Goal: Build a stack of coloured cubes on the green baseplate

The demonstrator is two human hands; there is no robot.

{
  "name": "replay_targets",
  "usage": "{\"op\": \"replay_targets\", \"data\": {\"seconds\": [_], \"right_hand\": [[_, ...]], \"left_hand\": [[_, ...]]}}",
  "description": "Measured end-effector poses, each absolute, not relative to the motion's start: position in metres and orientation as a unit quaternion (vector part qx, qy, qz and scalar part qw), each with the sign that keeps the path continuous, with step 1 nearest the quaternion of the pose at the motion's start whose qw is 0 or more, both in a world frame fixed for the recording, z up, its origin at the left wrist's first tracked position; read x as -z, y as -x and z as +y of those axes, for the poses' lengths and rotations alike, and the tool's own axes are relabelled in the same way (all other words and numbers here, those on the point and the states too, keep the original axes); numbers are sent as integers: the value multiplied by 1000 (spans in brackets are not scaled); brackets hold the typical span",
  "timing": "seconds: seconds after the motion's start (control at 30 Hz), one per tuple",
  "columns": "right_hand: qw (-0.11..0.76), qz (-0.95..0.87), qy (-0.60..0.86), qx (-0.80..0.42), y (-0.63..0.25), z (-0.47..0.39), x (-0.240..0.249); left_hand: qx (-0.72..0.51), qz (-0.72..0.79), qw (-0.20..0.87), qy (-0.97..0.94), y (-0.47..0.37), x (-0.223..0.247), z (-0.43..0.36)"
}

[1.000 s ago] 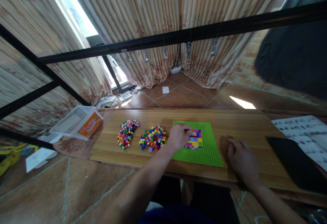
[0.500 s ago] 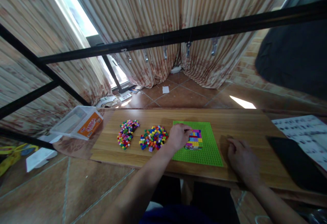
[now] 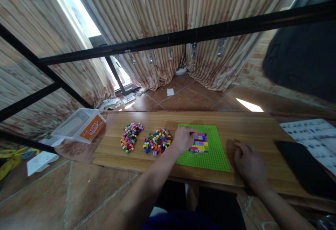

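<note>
A green studded baseplate (image 3: 215,153) lies on the wooden table, bearing a low build of coloured toy bricks (image 3: 201,142) in pink, yellow, blue, red and purple. Over its upper left corner reaches my left hand (image 3: 185,139), thumb and fingers pinched together. Whatever is between those fingertips is too small to make out. My right hand (image 3: 250,163) rests on the table just right of the baseplate, fingers loosely bent and apart, with nothing seen in it. Left of the baseplate are two heaps of loose bricks, a nearer heap (image 3: 158,141) and a curved heap (image 3: 130,137).
A clear plastic box (image 3: 78,125) with an orange label stands at the table's left end. On the right lie a black flat pad (image 3: 301,167) and a printed sheet (image 3: 309,132). A black metal bar (image 3: 168,41) crosses above the table's far side, with curtains behind.
</note>
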State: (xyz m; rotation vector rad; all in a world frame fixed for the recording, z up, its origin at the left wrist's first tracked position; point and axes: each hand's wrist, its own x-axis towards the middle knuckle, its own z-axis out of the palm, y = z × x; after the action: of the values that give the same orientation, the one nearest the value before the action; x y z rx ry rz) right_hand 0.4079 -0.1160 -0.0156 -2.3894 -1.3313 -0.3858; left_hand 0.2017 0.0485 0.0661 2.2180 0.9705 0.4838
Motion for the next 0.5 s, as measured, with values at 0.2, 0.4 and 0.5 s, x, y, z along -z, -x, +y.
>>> {"op": "replay_targets", "data": {"seconds": [0.2, 0.4, 0.5], "right_hand": [[184, -472, 852, 135, -408, -116, 16], [187, -480, 846, 139, -411, -116, 19], [187, -478, 847, 138, -410, -116, 19]], "left_hand": [[-180, 360, 339, -850, -202, -66, 49], [-172, 384, 339, -841, -203, -69, 48], [-166, 396, 328, -842, -204, -72, 48]]}}
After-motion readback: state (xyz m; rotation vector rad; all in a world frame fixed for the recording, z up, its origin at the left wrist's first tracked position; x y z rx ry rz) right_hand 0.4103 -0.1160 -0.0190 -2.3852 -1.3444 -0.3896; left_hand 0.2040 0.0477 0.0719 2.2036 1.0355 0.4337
